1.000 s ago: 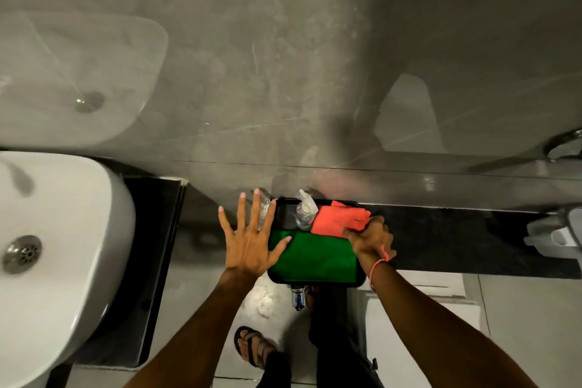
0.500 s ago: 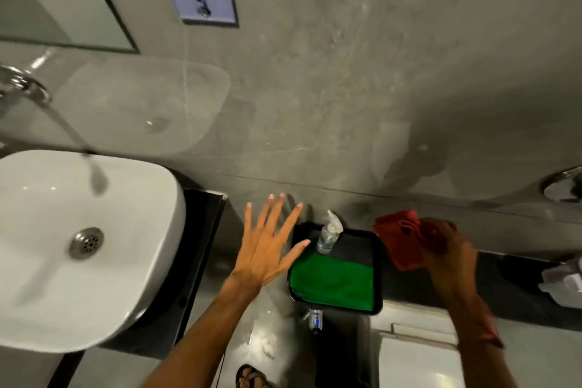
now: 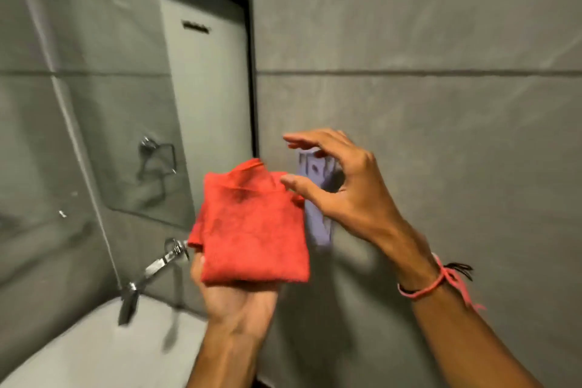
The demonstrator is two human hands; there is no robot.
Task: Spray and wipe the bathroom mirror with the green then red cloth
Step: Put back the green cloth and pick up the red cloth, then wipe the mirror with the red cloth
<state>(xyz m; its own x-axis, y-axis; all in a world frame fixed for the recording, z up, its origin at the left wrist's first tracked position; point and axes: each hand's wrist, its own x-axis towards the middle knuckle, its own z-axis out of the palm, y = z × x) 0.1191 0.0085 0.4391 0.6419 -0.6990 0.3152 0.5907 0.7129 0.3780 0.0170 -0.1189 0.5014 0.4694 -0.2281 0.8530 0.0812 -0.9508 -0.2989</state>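
Observation:
The folded red cloth [image 3: 252, 227] rests on my left hand [image 3: 234, 296], which is palm-up under it with fingers curled around its lower edge. My right hand [image 3: 343, 189] hovers just to the right of the cloth, fingers spread and curved, thumb near the cloth's upper right corner but not gripping it. The mirror [image 3: 94, 88] fills the left half of the view and reflects a grey door and a towel ring. The green cloth, the spray bottle and the tray are out of view.
A chrome tap [image 3: 154, 271] juts from the wall over the white basin [image 3: 104, 346] at lower left. A small purple plate [image 3: 316, 198] is fixed to the grey tiled wall [image 3: 441, 104] behind my right hand.
The view swung up from the tray to the mirror and wall. The red cloth passed from my right hand into my left, and my right hand let go of it.

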